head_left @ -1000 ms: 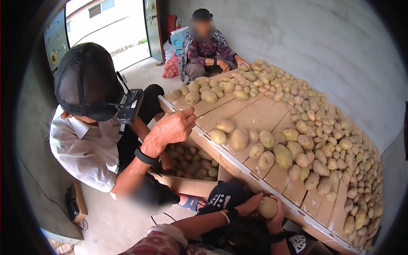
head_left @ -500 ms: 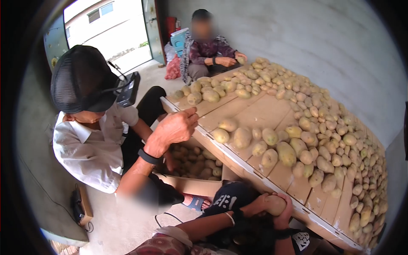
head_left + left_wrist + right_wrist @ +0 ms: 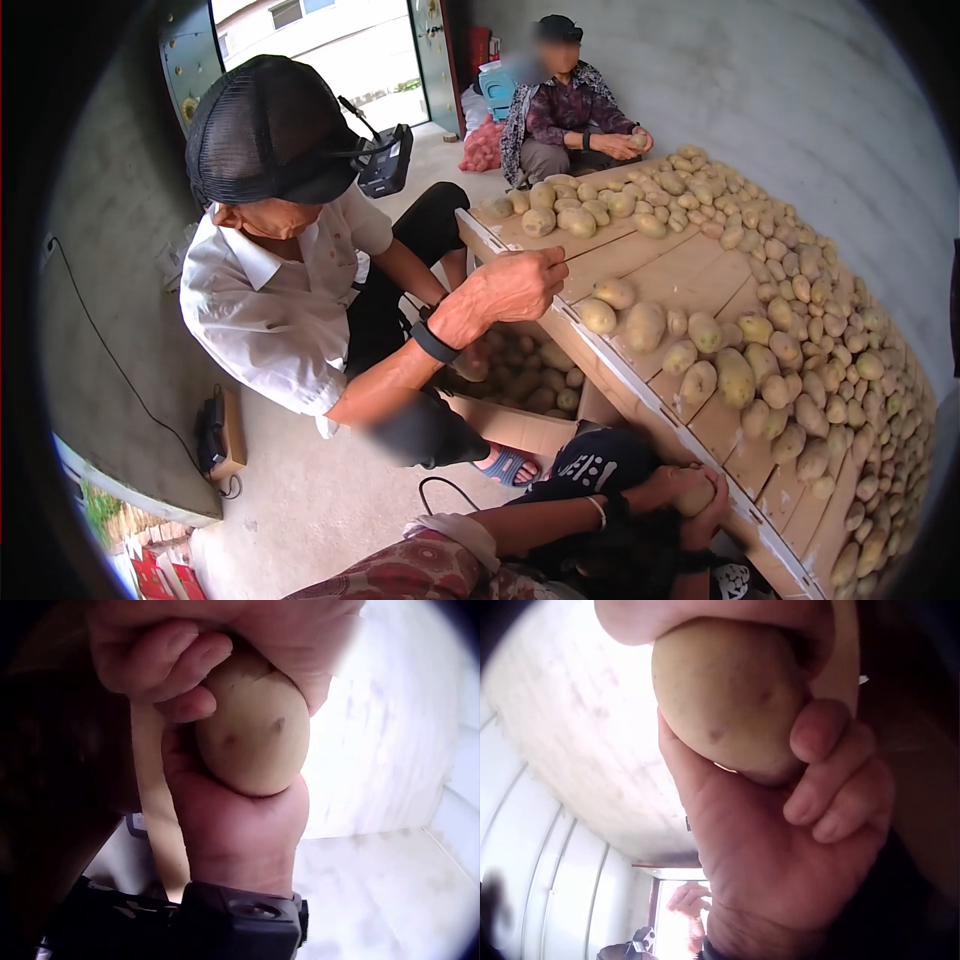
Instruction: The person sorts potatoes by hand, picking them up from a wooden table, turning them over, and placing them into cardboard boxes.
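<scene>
Both hands hold one potato [image 3: 694, 498] low beside the table's near edge in the head view. My left hand [image 3: 664, 487] grips it from the left, and my right hand [image 3: 708, 516] from the right. In the left wrist view, the curled fingers of my left hand [image 3: 225, 652] lie beside the potato [image 3: 255, 735], with my right hand [image 3: 240, 825] against its lower end. The right wrist view shows the pale brown, dark-spotted potato [image 3: 724, 697] between my left hand [image 3: 780, 847] below and my right hand [image 3: 742, 611] above.
Many potatoes [image 3: 735, 378] cover much of the wooden table [image 3: 620, 252]. A box [image 3: 510, 425] of potatoes stands under its left edge. Close on the left sits a person in a white shirt [image 3: 270, 310]; another person [image 3: 565, 112] sits at the far end.
The head view has swung left, so the scene sits farther right. The potato stays between my hands. The far person has lifted a potato off the table and holds it in both hands.
</scene>
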`<state>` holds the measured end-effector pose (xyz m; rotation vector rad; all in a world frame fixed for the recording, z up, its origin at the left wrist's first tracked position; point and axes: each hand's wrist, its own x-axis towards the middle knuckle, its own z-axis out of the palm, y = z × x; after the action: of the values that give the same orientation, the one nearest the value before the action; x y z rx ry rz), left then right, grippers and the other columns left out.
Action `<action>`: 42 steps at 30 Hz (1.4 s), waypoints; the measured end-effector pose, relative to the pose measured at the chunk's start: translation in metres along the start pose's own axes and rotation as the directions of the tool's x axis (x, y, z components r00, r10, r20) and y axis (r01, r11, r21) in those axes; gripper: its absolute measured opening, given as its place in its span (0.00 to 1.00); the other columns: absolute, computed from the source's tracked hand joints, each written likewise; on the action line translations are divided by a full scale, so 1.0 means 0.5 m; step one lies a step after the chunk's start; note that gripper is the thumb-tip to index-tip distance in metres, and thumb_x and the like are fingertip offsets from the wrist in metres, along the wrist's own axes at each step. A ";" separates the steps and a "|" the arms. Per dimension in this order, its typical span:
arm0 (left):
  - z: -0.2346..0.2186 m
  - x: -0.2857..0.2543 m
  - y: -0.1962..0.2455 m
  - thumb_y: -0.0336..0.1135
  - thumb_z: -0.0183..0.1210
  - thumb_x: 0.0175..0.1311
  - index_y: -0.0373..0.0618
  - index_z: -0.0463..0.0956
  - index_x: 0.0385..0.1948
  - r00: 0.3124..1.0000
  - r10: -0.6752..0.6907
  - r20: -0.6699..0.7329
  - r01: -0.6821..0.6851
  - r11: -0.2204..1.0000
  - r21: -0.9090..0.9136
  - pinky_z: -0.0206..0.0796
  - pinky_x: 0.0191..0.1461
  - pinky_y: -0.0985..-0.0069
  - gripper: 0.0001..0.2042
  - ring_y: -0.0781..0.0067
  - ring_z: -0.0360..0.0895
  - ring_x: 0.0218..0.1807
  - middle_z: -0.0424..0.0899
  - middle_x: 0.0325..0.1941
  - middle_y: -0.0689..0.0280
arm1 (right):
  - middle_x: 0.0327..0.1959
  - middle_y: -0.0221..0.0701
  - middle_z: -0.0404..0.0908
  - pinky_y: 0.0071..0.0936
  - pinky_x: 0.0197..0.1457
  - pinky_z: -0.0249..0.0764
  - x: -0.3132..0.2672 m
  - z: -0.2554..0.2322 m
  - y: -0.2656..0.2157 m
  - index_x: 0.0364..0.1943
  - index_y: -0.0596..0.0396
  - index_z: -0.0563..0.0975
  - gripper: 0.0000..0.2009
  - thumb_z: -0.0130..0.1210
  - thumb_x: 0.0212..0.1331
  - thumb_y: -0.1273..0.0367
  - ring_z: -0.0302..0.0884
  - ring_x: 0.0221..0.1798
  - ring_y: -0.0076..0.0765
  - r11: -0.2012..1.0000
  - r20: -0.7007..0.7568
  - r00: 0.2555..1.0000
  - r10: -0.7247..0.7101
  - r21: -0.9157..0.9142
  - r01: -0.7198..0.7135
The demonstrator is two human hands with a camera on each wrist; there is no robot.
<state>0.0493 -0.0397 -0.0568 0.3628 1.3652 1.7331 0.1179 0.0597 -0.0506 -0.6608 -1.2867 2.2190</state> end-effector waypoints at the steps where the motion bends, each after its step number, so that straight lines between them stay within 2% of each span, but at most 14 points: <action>1: -0.005 -0.005 0.010 0.58 0.53 0.57 0.38 0.72 0.42 1.000 -0.005 -0.005 0.005 1.000 0.001 0.58 0.20 0.83 0.28 0.83 0.66 0.18 0.73 0.22 0.69 | 0.40 0.41 0.78 0.30 0.54 0.69 0.001 0.001 0.005 0.36 0.61 0.74 0.20 0.35 0.65 0.59 0.75 0.44 0.38 1.000 0.003 1.000 -0.007 0.018 0.007; 4: -0.010 -0.017 0.020 0.58 0.45 0.62 0.40 0.72 0.43 0.994 -0.110 0.014 0.108 0.991 0.080 0.56 0.19 0.82 0.26 0.83 0.66 0.19 0.73 0.21 0.69 | 0.40 0.41 0.78 0.30 0.53 0.69 -0.004 0.009 -0.003 0.35 0.62 0.75 0.20 0.35 0.65 0.60 0.75 0.45 0.38 0.996 -0.065 0.998 -0.014 -0.087 0.008; 7: -0.001 -0.001 0.001 0.56 0.37 0.67 0.43 0.72 0.40 1.000 0.012 -0.019 -0.013 0.999 -0.042 0.55 0.18 0.81 0.24 0.82 0.64 0.17 0.71 0.20 0.69 | 0.39 0.41 0.79 0.31 0.52 0.69 0.000 0.008 0.001 0.34 0.63 0.76 0.20 0.36 0.65 0.60 0.75 0.45 0.38 0.997 -0.013 0.999 -0.051 -0.053 0.050; 9: 0.009 0.000 -0.008 0.51 0.32 0.69 0.44 0.71 0.38 0.981 0.096 -0.170 -0.103 0.994 -0.037 0.54 0.17 0.81 0.22 0.81 0.63 0.16 0.70 0.18 0.70 | 0.38 0.40 0.79 0.30 0.53 0.69 0.003 0.004 0.006 0.35 0.62 0.75 0.19 0.37 0.64 0.60 0.75 0.45 0.37 0.997 -0.006 0.998 -0.056 -0.060 0.055; 12: -0.023 0.015 -0.039 0.52 0.31 0.69 0.43 0.72 0.35 0.997 0.065 -0.049 -0.061 0.995 0.081 0.55 0.18 0.81 0.24 0.79 0.64 0.16 0.71 0.18 0.69 | 0.38 0.41 0.79 0.30 0.54 0.69 0.003 0.000 0.010 0.34 0.62 0.75 0.19 0.37 0.64 0.60 0.75 0.45 0.38 0.999 -0.013 0.999 -0.033 -0.011 0.033; 16: -0.014 0.003 -0.028 0.53 0.30 0.69 0.42 0.72 0.31 0.997 0.067 -0.042 -0.065 0.997 0.039 0.56 0.18 0.80 0.25 0.79 0.65 0.16 0.71 0.18 0.69 | 0.38 0.43 0.79 0.32 0.54 0.68 0.014 -0.009 0.023 0.32 0.63 0.76 0.20 0.35 0.65 0.60 0.75 0.45 0.40 1.000 -0.030 0.999 -0.016 0.024 0.017; 18: -0.005 -0.001 -0.019 0.55 0.31 0.69 0.42 0.72 0.27 0.990 0.075 -0.121 -0.078 0.997 -0.020 0.56 0.18 0.81 0.27 0.79 0.65 0.15 0.70 0.16 0.71 | 0.38 0.44 0.79 0.33 0.55 0.68 0.016 -0.011 0.028 0.32 0.63 0.76 0.21 0.35 0.65 0.60 0.75 0.44 0.41 0.999 -0.019 0.999 -0.030 0.027 0.031; 22: -0.012 -0.001 -0.020 0.57 0.33 0.67 0.44 0.71 0.34 1.000 0.029 0.010 -0.028 0.997 -0.072 0.55 0.18 0.82 0.25 0.80 0.64 0.16 0.69 0.21 0.70 | 0.37 0.44 0.79 0.35 0.55 0.68 0.005 -0.004 0.009 0.32 0.62 0.76 0.22 0.34 0.65 0.58 0.75 0.44 0.42 0.993 -0.015 1.000 0.002 0.121 0.000; 25: -0.015 -0.027 0.019 0.60 0.36 0.65 0.48 0.66 0.42 0.966 0.259 0.004 -0.257 0.954 0.154 0.54 0.19 0.84 0.24 0.80 0.64 0.19 0.68 0.29 0.69 | 0.38 0.43 0.79 0.35 0.55 0.68 0.004 -0.019 0.021 0.33 0.61 0.75 0.22 0.33 0.65 0.57 0.74 0.45 0.42 0.987 0.004 0.998 -0.063 0.150 0.061; 27: -0.030 -0.025 0.019 0.61 0.40 0.62 0.52 0.61 0.47 0.971 -0.066 0.230 0.059 0.998 0.037 0.54 0.21 0.86 0.23 0.82 0.63 0.22 0.66 0.35 0.69 | 0.39 0.42 0.78 0.35 0.55 0.68 0.010 -0.031 0.019 0.35 0.61 0.75 0.23 0.32 0.66 0.56 0.74 0.46 0.41 0.982 0.075 0.997 0.002 0.189 -0.016; 30: -0.035 -0.033 0.019 0.58 0.42 0.61 0.52 0.60 0.47 0.965 -0.096 0.244 0.095 0.995 0.013 0.55 0.22 0.86 0.22 0.83 0.62 0.21 0.67 0.28 0.70 | 0.39 0.41 0.78 0.35 0.55 0.68 0.004 -0.029 0.011 0.37 0.60 0.74 0.24 0.30 0.67 0.55 0.73 0.46 0.40 0.989 0.071 0.995 -0.077 0.128 0.067; 38: -0.030 -0.007 -0.025 0.54 0.39 0.61 0.51 0.60 0.46 0.971 -0.048 0.234 0.065 0.996 -0.062 0.56 0.20 0.85 0.20 0.82 0.64 0.19 0.69 0.22 0.70 | 0.38 0.39 0.78 0.33 0.54 0.68 0.014 -0.036 0.010 0.35 0.61 0.75 0.25 0.30 0.68 0.55 0.74 0.44 0.39 0.988 0.058 0.998 0.006 0.156 -0.015; 40: -0.021 -0.013 -0.021 0.60 0.37 0.58 0.51 0.65 0.39 0.987 -0.047 0.152 0.057 0.997 -0.060 0.54 0.15 0.84 0.23 0.81 0.63 0.13 0.69 0.16 0.69 | 0.37 0.39 0.79 0.32 0.53 0.69 0.017 -0.042 0.013 0.35 0.61 0.76 0.25 0.31 0.67 0.55 0.74 0.44 0.39 0.989 0.052 0.999 0.013 0.147 -0.020; 42: -0.023 -0.008 -0.026 0.60 0.35 0.59 0.50 0.66 0.37 0.985 -0.049 0.164 0.057 0.997 -0.045 0.54 0.15 0.84 0.23 0.81 0.63 0.13 0.68 0.16 0.69 | 0.37 0.39 0.79 0.32 0.53 0.69 0.017 -0.041 0.016 0.35 0.61 0.76 0.24 0.33 0.66 0.55 0.75 0.43 0.38 0.990 0.050 0.998 0.023 0.141 -0.030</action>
<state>0.0497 -0.0500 -0.0713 0.4267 1.2026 1.6525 0.1228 0.0750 -0.0680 -0.5768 -1.1359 2.3360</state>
